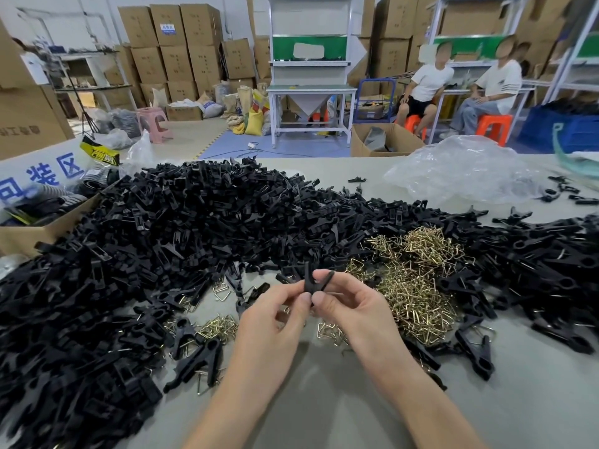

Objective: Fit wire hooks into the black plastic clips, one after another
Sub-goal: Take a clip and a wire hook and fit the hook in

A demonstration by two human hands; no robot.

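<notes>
Both hands meet over the table's front middle around one black plastic clip (pixel 311 282), which stands upright with its two arms spread in a V. My left hand (pixel 275 314) pinches its lower part between thumb and fingers. My right hand (pixel 348 303) pinches it from the right, one finger along the right arm. Whether a wire hook sits in this clip is hidden. A heap of brass-coloured wire hooks (pixel 415 280) lies just right of my hands. A big pile of loose black clips (pixel 181 228) covers the table's left and back.
Finished clips with wire hooks (pixel 197 354) lie left of my hands, more (pixel 476 351) at the right. A crumpled clear plastic bag (pixel 463 170) sits at the back right, a cardboard box (pixel 42 228) at the left edge. Two people sit on orange stools beyond the table.
</notes>
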